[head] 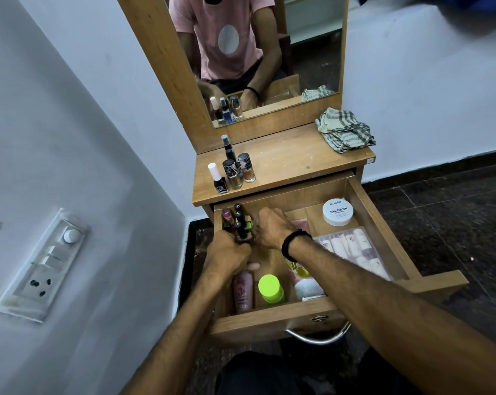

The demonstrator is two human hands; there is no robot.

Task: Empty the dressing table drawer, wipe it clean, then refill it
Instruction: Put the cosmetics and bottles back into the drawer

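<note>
EMPTYING THE DRAWER: I have both hands in the far-left corner of the open drawer (269,319), where a cluster of nail polish bottles (239,220) stands upright. My left hand (229,253) curls its fingers round the cluster's base. My right hand (272,229) is curled against its other side, but I cannot tell whether it has a hold. Four small bottles (235,173) stand on the tabletop (292,158), with the cloth (345,132) at its right end. Next, I judge, the cluster must be lifted upright over the drawer wall and set beside them.
</note>
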